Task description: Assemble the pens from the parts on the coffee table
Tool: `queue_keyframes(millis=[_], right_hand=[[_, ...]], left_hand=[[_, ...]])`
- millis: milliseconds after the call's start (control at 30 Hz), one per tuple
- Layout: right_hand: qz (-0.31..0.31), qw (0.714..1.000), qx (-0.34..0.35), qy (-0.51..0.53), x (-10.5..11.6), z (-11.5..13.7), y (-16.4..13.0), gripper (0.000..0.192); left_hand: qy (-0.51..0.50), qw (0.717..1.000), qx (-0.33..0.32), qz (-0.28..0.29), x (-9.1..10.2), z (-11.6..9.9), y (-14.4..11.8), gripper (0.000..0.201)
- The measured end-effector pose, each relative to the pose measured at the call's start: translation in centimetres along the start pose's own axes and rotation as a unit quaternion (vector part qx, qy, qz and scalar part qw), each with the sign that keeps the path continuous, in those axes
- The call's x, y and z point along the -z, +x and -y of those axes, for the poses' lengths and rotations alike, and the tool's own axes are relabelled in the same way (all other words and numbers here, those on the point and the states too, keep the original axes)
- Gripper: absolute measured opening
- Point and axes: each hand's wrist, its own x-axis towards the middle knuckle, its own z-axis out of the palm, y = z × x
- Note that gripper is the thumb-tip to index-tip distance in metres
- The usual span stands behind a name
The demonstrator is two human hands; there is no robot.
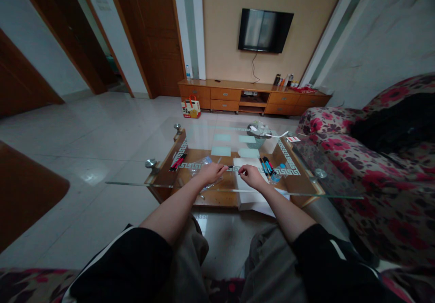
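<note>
Work looks midway: left hand (214, 172) pinches a dark piece (230, 167); right hand's (250, 176) grip, cannot tell; left pens (178, 162) and right pens (268, 165) lie ungrasped.

Black sleeves (132, 262) with white stripes (337, 250); greyish trousers (272, 262)

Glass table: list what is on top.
Red pens at its left, blue and red pens at its right, clear plastic by the left hand; whatever that hand and forearm cover is hidden.
</note>
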Motion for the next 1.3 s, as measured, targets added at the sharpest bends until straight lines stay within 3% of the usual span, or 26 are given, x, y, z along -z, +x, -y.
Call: queue_keyframes(millis=[333, 800, 1133, 1300], right_hand=[[0.006, 1.000, -0.012, -0.006, -1.3, -1.0, 0.2, 0.018], [0.014, 1.000, -0.022, -0.011, -1.1, -0.4, 0.1, 0.022], [-0.094, 0.994, -0.039, 0.036, 0.4, 0.0, 0.5, 0.023], [-0.079, 0.996, 0.016, 0.039, 0.6, 0.7, 0.3, 0.026]], left_hand=[[-0.005, 1.000, -0.025, 0.003, -0.1, 0.0, 0.0, 0.064], [-0.018, 0.999, -0.041, -0.007, -0.4, 0.2, 0.2, 0.051], [-0.042, 0.992, -0.112, -0.045, -0.8, 0.5, 0.3, 0.026], [-0.043, 0.986, -0.155, -0.041, -0.6, 0.4, 0.3, 0.025]])
